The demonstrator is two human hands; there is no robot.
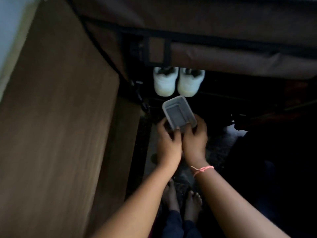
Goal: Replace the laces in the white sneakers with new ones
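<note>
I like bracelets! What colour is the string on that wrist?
Pink. The string bracelet is tied around the right wrist, seen clearly in the head view.

Both forearms bare up to the frame edge, no sleeves in view. Left hand [169, 143] has no rings or bands that show. Right hand [194, 137] likewise plain, but the right wrist carries a thin pink thread bracelet [203, 169], knotted on the inner side with a short loose tail sticking out toward the left arm. Feet [181, 201] bare, toes visible, lighting too dim for any nail detail. Dark navy trouser cuffs [173, 224] cover the ankles, fabric looks soft and slightly bunched. Footage is dim and a bit blurred.
</note>
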